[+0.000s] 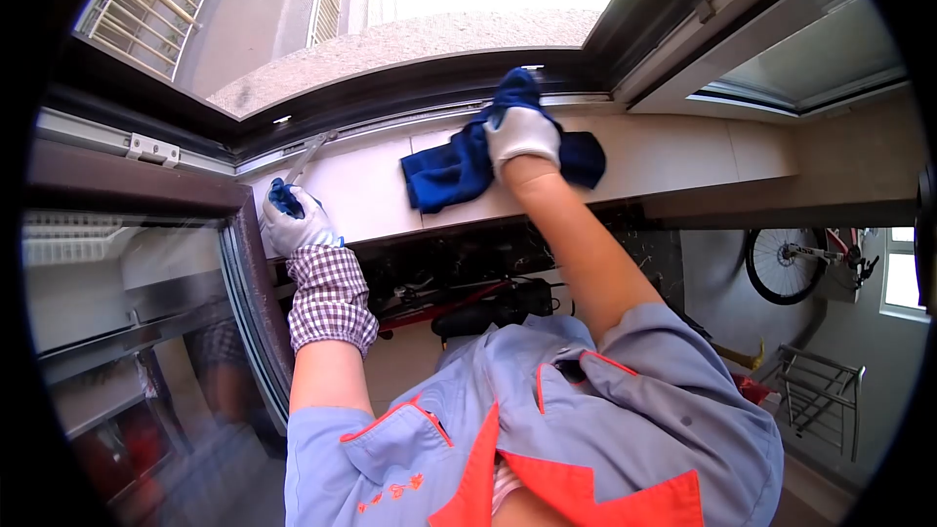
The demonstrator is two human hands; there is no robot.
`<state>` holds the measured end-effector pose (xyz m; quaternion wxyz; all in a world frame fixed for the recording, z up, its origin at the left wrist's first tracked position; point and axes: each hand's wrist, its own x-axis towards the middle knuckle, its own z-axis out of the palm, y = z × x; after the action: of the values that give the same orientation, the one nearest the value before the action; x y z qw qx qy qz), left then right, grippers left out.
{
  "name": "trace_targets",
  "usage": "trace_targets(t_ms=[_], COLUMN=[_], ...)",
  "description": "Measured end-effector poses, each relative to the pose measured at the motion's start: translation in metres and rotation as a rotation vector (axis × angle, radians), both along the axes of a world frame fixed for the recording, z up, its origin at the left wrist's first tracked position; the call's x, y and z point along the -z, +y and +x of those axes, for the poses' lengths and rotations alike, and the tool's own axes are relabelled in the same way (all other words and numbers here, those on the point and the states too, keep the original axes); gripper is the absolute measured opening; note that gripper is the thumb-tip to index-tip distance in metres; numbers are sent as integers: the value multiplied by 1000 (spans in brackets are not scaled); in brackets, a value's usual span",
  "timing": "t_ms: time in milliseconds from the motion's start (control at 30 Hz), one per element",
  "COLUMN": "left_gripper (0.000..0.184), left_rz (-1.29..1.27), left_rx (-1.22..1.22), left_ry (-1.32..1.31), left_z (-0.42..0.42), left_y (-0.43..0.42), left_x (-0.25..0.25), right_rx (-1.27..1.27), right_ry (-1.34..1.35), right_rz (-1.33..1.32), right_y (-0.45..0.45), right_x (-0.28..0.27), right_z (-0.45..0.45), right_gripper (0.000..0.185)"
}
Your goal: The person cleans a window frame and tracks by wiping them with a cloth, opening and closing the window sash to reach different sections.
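My right hand (pixel 525 140), in a white glove, grips a dark blue cloth (pixel 451 174). One bunched end of the cloth presses against the lower rail of the dark window frame (pixel 390 83). The rest lies spread over the pale tiled windowsill (pixel 683 148). My left hand (pixel 296 220), in a white glove with blue on it and a checked oversleeve, is closed around a thin tool with a flat metal blade (pixel 310 154). Its tip rests at the metal track of the frame; the handle is hidden in my fingers.
An open glass sash (pixel 137 312) stands on the left, another sash (pixel 810 49) at the upper right. Below the sill are a dark bicycle saddle (pixel 498 307) and red frame parts. Another bicycle (pixel 786 259) and a metal rack (pixel 815 390) are at the right.
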<state>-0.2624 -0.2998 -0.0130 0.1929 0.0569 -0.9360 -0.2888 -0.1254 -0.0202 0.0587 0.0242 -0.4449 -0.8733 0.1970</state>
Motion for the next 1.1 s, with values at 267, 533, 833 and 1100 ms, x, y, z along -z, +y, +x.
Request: trace_targets(t_ms=[267, 533, 833, 1100], left_gripper=[35, 38, 32, 32], left_rz=[38, -7, 41, 40], left_rx=[19, -23, -57, -77], left_ry=[-5, -17, -61, -101], left_z=[-2, -6, -3, 8], left_y=[-2, -4, 1, 9], left_x=[2, 6, -1, -16], right_rx=[-148, -181, -112, 455], right_ry=[575, 1272, 1065, 594], right_rz=[-330, -1359, -1249, -326], right_y=[-9, -6, -20, 101], right_x=[32, -38, 24, 36], right_z=[12, 112, 147, 132], right_gripper=[34, 34, 33, 43])
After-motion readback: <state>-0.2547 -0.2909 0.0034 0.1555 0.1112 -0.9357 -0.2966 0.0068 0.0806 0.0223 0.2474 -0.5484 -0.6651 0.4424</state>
